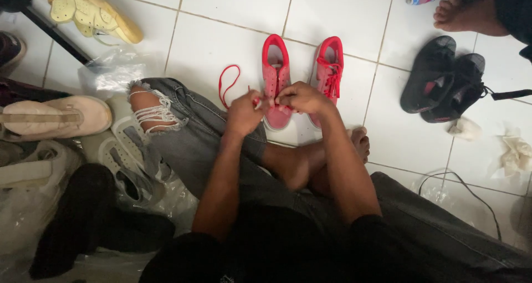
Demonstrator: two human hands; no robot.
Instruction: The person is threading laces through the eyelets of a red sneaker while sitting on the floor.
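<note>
Two red sneakers stand side by side on the white tiled floor in front of my crossed legs. The left red sneaker (pixel 275 72) has no lacing visible in it, and a loose red lace (pixel 226 83) loops out to its left. My left hand (pixel 244 112) and my right hand (pixel 302 97) meet over the toe of that sneaker, both pinching the red lace. The right red sneaker (pixel 330 70) is laced with a red lace.
A pair of black shoes (pixel 443 81) lies at the right, near another person's bare foot (pixel 465 11). Beige and white shoes (pixel 55 117), a yellow-white shoe (pixel 91 11) and plastic bags crowd the left. Crumpled tissue (pixel 515 153) and a black cable (pixel 465 189) lie at the right.
</note>
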